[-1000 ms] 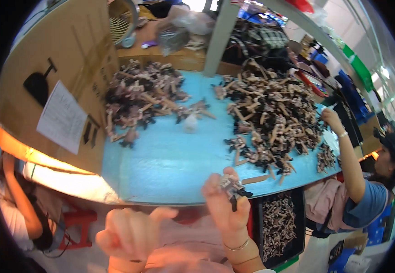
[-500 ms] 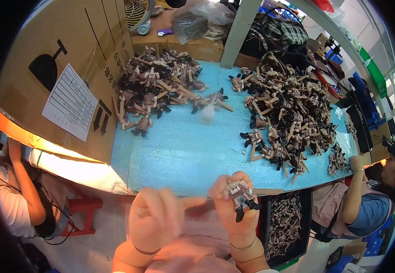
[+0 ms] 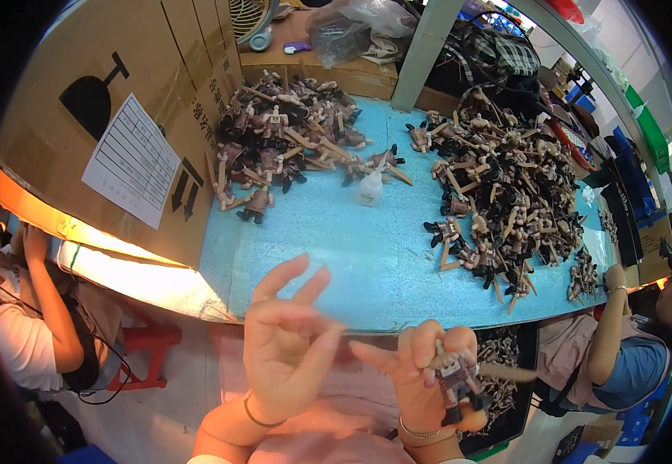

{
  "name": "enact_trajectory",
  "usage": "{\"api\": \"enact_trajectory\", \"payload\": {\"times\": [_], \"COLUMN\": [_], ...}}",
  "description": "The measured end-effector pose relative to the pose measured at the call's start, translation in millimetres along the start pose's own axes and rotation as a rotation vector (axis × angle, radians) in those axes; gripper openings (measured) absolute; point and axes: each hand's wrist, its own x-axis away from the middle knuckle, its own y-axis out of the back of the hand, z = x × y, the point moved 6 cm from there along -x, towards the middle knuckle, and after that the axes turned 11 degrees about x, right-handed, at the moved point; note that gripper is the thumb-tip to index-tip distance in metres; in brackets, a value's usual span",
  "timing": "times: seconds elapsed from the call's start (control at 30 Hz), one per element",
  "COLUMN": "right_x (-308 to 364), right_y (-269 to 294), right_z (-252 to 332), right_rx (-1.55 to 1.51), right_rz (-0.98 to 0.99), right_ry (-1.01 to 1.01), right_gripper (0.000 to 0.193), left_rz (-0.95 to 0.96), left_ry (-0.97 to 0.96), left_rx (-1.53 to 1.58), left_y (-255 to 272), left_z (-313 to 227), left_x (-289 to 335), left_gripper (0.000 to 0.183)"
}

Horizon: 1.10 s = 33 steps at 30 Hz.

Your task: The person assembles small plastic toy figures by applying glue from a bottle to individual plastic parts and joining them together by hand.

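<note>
My right hand (image 3: 409, 379) is closed around a small figurine (image 3: 456, 379) with a pale top, brownish clothing and black boots. A light wooden stick (image 3: 510, 373) juts out to the right beside this figurine. My right thumb points left, toward my other hand. My left hand (image 3: 286, 348) is raised just left of it, in front of the bench edge. Its thumb and forefinger tips come together in a pinch, while the other fingers stretch upward. Whatever lies between those tips is too small to make out. A white squeeze bottle (image 3: 369, 189) with a narrow nozzle stands on the blue bench top (image 3: 305, 240).
Figurines with wooden sticks form a left pile (image 3: 274, 131) and a larger right pile (image 3: 506, 193). A cardboard box (image 3: 143, 62) walls off the left. Below the bench at right, a black tray (image 3: 528, 348) holds more figurines. People sit on both sides; a red stool (image 3: 150, 336) stands at left.
My right hand has tilted and shifted right and down with the figurine; the stick now shows. My left hand has turned, its upper fingers stretching out. The whole view has shifted slightly.
</note>
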Motion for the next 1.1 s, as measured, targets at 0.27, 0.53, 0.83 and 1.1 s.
{"api": "enact_trajectory", "payload": {"times": [0.27,0.53,0.83,1.1], "right_x": [1.3,4.2,2.5,2.9], "right_y": [1.4,1.3,5.8,3.0], "right_z": [-18.2,-31.1,-34.7,-39.9], "right_rx": [-0.178,-0.519,-0.700,-0.786], "right_rz": [-0.065,-0.102,-0.139,-0.110], "right_ry": [-0.166,-0.299,-0.276,-0.320], "right_gripper": [0.064,0.061,0.066,0.070], "left_rz": [-0.010,0.107,0.074,0.078], "left_ry": [-0.184,-0.466,-0.572,-0.615], "left_rx": [-0.112,-0.244,-0.416,-0.385], "left_y": [0.0,5.3,3.1,4.2], "left_z": [0.0,5.4,5.0,6.8], "left_x": [6.1,17.2,18.9,19.4], "left_gripper": [0.054,0.059,0.058,0.057]}}
